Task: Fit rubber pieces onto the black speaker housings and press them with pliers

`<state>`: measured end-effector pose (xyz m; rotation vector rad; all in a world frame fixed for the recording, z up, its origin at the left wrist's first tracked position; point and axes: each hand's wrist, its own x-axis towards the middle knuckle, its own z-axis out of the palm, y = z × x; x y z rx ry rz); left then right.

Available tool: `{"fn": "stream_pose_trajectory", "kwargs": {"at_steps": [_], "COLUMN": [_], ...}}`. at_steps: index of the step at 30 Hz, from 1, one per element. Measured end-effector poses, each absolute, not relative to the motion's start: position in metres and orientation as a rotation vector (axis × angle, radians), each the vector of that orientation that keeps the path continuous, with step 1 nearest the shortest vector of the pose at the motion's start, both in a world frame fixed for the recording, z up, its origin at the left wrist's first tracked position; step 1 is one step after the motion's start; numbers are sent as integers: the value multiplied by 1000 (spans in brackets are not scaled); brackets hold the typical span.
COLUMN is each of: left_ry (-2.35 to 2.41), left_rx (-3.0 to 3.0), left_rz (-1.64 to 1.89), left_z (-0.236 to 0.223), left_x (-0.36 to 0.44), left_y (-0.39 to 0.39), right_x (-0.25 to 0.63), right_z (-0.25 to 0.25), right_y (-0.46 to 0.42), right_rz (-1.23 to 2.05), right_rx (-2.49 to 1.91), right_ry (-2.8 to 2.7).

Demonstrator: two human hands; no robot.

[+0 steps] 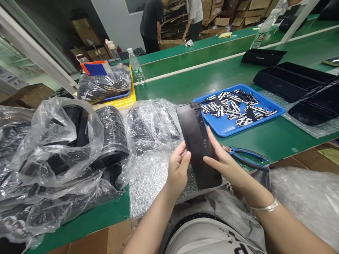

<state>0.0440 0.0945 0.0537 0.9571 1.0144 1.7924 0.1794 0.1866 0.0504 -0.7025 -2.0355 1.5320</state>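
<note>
Both my hands hold a long black plastic housing upright above the workbench, its far end tilted to the left. My left hand grips its left edge, and my right hand presses its fingers against the right edge. Under the housing lies a sheet of silver bubble wrap. Blue-handled pliers rest on the green bench just right of my right hand. A blue tray of black-and-white pieces stands beyond the housing.
Clear plastic bags holding black parts are heaped to the left. Black trays stand at the right, and a water bottle stands at the far bench edge. Two co-workers work among cardboard at the back.
</note>
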Motion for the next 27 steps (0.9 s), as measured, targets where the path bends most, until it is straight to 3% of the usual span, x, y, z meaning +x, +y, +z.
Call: {"fn": "stream_pose_trajectory", "kwargs": {"at_steps": [9, 27], "left_ry": [1026, 996], "left_rx": [899, 698], "left_rz": [1816, 1922], "left_z": [54, 62], "left_x": [43, 57], "left_y": [88, 88], "right_x": [217, 209], "right_z": [11, 14], "right_y": [150, 136], "right_rz": [1630, 1523], "right_rx": [-781, -835], "right_ry": [-1959, -1963]}}
